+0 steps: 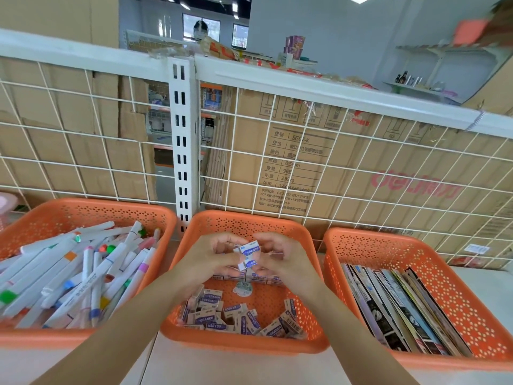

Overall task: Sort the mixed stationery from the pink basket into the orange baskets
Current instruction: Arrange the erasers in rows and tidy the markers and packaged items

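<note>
Three orange baskets stand in a row on the white shelf. The middle basket (305, 240) holds several boxed erasers (222, 315) along its near side and a row at its far side. Both of my hands are over this basket. My left hand (205, 259) and my right hand (280, 259) together hold a small bunch of erasers (248, 257) between curled fingers. The left basket (83, 209) is full of white markers (83, 276) with coloured caps. The right basket (472, 273) holds thin booklets (402, 307) standing on edge. A sliver of the pink basket (7, 204) shows at the far left edge.
A white wire grid panel (361, 168) rises right behind the baskets, with cardboard boxes (277, 162) behind it. A slotted white upright (181, 134) stands between the left and middle baskets. Bare shelf surface (222, 368) lies in front of the baskets.
</note>
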Demonstrator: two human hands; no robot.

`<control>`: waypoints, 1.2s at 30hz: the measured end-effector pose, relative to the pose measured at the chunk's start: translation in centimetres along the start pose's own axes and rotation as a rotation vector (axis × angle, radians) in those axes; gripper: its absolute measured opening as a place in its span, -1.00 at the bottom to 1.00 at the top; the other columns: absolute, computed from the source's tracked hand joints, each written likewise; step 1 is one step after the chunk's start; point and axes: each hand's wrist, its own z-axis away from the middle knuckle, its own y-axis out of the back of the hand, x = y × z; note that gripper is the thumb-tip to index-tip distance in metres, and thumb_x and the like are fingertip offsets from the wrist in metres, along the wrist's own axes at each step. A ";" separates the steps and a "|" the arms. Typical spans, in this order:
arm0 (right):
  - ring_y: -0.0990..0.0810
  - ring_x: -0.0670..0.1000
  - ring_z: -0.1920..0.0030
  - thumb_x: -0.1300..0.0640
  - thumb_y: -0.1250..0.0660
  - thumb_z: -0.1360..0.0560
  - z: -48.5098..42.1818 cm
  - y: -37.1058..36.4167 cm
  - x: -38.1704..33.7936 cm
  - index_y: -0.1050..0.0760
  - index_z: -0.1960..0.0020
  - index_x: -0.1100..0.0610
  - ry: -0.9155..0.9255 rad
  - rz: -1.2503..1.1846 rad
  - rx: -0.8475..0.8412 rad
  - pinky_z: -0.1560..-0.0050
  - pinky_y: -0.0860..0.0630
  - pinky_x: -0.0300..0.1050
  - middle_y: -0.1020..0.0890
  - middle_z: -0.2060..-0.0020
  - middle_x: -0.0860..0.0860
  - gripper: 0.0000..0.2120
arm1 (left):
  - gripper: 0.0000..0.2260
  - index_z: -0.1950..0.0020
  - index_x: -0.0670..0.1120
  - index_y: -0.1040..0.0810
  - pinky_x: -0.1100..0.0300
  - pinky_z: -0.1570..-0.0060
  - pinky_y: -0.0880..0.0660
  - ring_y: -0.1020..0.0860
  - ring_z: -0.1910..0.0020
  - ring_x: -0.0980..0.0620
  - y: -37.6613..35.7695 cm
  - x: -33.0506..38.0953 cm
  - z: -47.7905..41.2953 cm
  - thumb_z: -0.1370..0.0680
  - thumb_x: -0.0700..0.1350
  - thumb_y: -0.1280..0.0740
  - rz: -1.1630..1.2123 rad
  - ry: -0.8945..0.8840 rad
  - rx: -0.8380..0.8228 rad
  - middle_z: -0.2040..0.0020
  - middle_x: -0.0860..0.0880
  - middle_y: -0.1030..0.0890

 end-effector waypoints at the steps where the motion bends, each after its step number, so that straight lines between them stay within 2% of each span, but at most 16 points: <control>1: -0.61 -0.12 0.06 0.19 -0.45 -0.43 -0.1 0.1 0.2 -0.48 -0.26 0.08 0.102 0.204 -0.021 0.08 -0.53 -0.33 -0.59 -0.02 -0.01 -0.59 | -0.80 -0.07 -0.12 -0.60 0.20 0.17 -0.61 -0.66 0.16 -0.01 0.1 0.0 0.1 -0.47 -0.30 -0.40 0.004 0.004 -0.001 0.10 -0.15 -0.64; 3: -0.51 -0.19 -0.02 0.11 -0.49 -0.38 -0.5 0.1 0.4 -0.49 -0.25 0.05 0.292 0.545 -0.055 -0.01 -0.46 -0.34 -0.51 -0.04 -0.15 -0.54 | -0.80 -0.05 -0.13 -0.61 0.21 0.17 -0.61 -0.66 0.16 -0.02 0.4 0.0 0.2 -0.46 -0.31 -0.40 0.008 0.006 -0.009 0.12 -0.11 -0.65; 4: -0.48 -0.19 -0.01 0.09 -0.48 -0.38 -0.5 0.1 0.4 -0.49 -0.24 0.05 0.348 0.635 -0.065 0.00 -0.47 -0.31 -0.50 -0.04 -0.15 -0.55 | -0.81 -0.05 -0.13 -0.61 0.20 0.16 -0.61 -0.66 0.15 -0.03 0.6 -0.2 0.2 -0.46 -0.31 -0.40 0.001 0.005 -0.014 0.11 -0.12 -0.65; 6: -0.49 -0.16 0.01 0.05 -0.45 -0.40 -0.7 0.2 0.1 -0.49 -0.24 0.07 0.420 0.751 -0.080 0.02 -0.48 -0.23 -0.50 -0.05 -0.12 -0.58 | -0.81 -0.05 -0.15 -0.60 0.20 0.15 -0.61 -0.66 0.13 -0.03 1.0 -0.2 0.3 -0.46 -0.30 -0.40 -0.034 -0.003 -0.020 0.08 -0.15 -0.65; 10: -0.54 -0.06 0.02 -0.01 -0.40 -0.43 -1.4 0.2 -0.7 -0.48 -0.24 0.05 0.501 0.961 -0.140 0.04 -0.49 -0.10 -0.53 -0.06 -0.09 -0.59 | -0.83 -0.07 -0.22 -0.57 0.31 0.24 -0.55 -0.64 0.22 0.12 1.6 -0.2 0.4 -0.48 -0.32 -0.36 -0.097 -0.027 -0.008 0.07 -0.15 -0.64; 12: -0.52 -0.08 0.00 -0.06 -0.38 -0.43 -1.7 0.1 -1.0 -0.47 -0.24 0.04 0.461 0.995 -0.153 0.02 -0.44 -0.16 -0.53 -0.07 -0.10 -0.59 | -0.86 -0.03 -0.14 -0.60 0.37 0.19 -0.49 -0.60 0.21 0.21 2.4 -0.7 0.6 -0.50 -0.29 -0.35 -0.295 -0.157 0.090 0.09 -0.05 -0.65; 14: -0.50 -0.10 -0.03 -0.08 -0.37 -0.44 -2.1 0.2 -1.0 -0.47 -0.22 0.02 0.401 0.999 -0.142 0.03 -0.37 -0.23 -0.50 -0.05 -0.13 -0.60 | -0.83 -0.02 -0.03 -0.59 0.47 0.02 -0.41 -0.57 0.09 0.24 3.3 -1.4 0.8 -0.51 -0.27 -0.35 -0.579 -0.302 0.252 0.04 0.11 -0.62; 16: -0.50 -0.10 -0.02 -0.09 -0.36 -0.44 -2.9 0.3 -0.9 -0.47 -0.21 0.02 0.350 1.010 -0.138 0.04 -0.37 -0.23 -0.43 0.01 -0.15 -0.61 | -0.78 -0.12 -0.06 -0.57 0.60 -0.14 -0.19 -0.51 -0.08 0.18 3.9 -1.9 1.2 -0.50 -0.26 -0.34 -0.775 -0.352 0.343 -0.06 0.13 -0.56; 17: -0.50 -0.09 -0.02 -0.10 -0.36 -0.44 -3.3 0.2 -0.8 -0.47 -0.20 0.03 0.326 1.018 -0.143 0.04 -0.39 -0.21 -0.40 0.03 -0.15 -0.61 | -0.74 -0.19 -0.08 -0.54 0.55 -0.19 -0.09 -0.48 -0.17 0.13 3.9 -2.2 1.2 -0.51 -0.23 -0.34 -0.850 -0.341 0.353 -0.14 0.09 -0.53; 20: -0.51 -0.03 -0.03 -0.10 -0.35 -0.45 -4.5 -0.6 -0.5 -0.47 -0.21 0.06 0.288 1.070 -0.181 0.01 -0.42 -0.15 -0.45 0.00 -0.09 -0.60 | -0.61 -0.36 -0.09 -0.42 0.28 -0.36 -0.03 -0.31 -0.40 0.01 3.6 -3.3 1.2 -0.52 -0.17 -0.31 -1.029 -0.337 0.376 -0.38 0.01 -0.39; 22: -0.51 0.01 -0.05 -0.10 -0.35 -0.45 -5.1 -1.9 -0.2 -0.45 -0.25 0.09 0.281 1.111 -0.231 -0.03 -0.42 -0.10 -0.48 -0.05 -0.03 -0.56 | -0.56 -0.40 -0.10 -0.38 0.26 -0.33 0.11 -0.23 -0.45 -0.02 3.5 -3.7 1.1 -0.52 -0.18 -0.30 -1.125 -0.335 0.398 -0.44 -0.03 -0.31; 24: -0.51 0.04 -0.05 -0.08 -0.36 -0.45 -5.5 -3.3 0.3 -0.45 -0.26 0.12 0.283 1.159 -0.283 0.00 -0.41 -0.07 -0.48 -0.06 0.01 -0.54 | -0.55 -0.34 -0.12 -0.46 0.19 -0.30 0.04 -0.35 -0.40 -0.07 3.4 -3.5 1.2 -0.45 -0.17 -0.40 -1.209 -0.304 0.379 -0.40 -0.09 -0.39; 26: -0.52 0.07 -0.03 -0.07 -0.36 -0.44 -5.9 -4.7 0.9 -0.48 -0.21 0.16 0.298 1.207 -0.308 0.06 -0.42 -0.05 -0.48 -0.03 0.04 -0.57 | -0.51 -0.14 -0.13 -0.60 0.09 -0.21 -0.20 -0.56 -0.18 -0.11 3.6 -3.6 1.1 -0.24 -0.16 -0.57 -1.281 -0.289 0.375 -0.21 -0.13 -0.57; 28: -0.52 0.09 -0.05 -0.06 -0.35 -0.45 -6.1 -5.5 1.4 -0.49 -0.17 0.18 0.318 1.222 -0.308 0.06 -0.45 -0.03 -0.50 -0.03 0.06 -0.59 | -0.49 -0.04 -0.11 -0.63 0.09 -0.11 -0.34 -0.62 -0.06 -0.09 3.6 -3.6 1.1 -0.12 -0.13 -0.62 -1.312 -0.298 0.391 -0.10 -0.12 -0.63; 33: -0.49 0.10 -0.10 -0.06 -0.31 -0.48 -6.2 -6.0 2.2 -0.47 -0.18 0.20 0.406 1.245 -0.273 -0.01 -0.46 0.00 -0.47 -0.08 0.09 -0.60 | -0.52 -0.03 -0.08 -0.63 0.08 -0.08 -0.45 -0.61 -0.08 -0.09 3.5 -3.6 1.3 -0.14 -0.12 -0.61 -1.322 -0.303 0.378 -0.09 -0.11 -0.63; 36: -0.50 0.10 -0.09 -0.05 -0.31 -0.49 -6.4 -6.1 2.2 -0.47 -0.17 0.21 0.409 1.252 -0.272 0.01 -0.46 0.00 -0.46 -0.07 0.09 -0.61 | -0.54 -0.03 -0.05 -0.64 0.10 -0.10 -0.37 -0.62 -0.08 -0.08 3.4 -3.6 1.3 -0.16 -0.10 -0.61 -1.318 -0.285 0.386 -0.09 -0.09 -0.64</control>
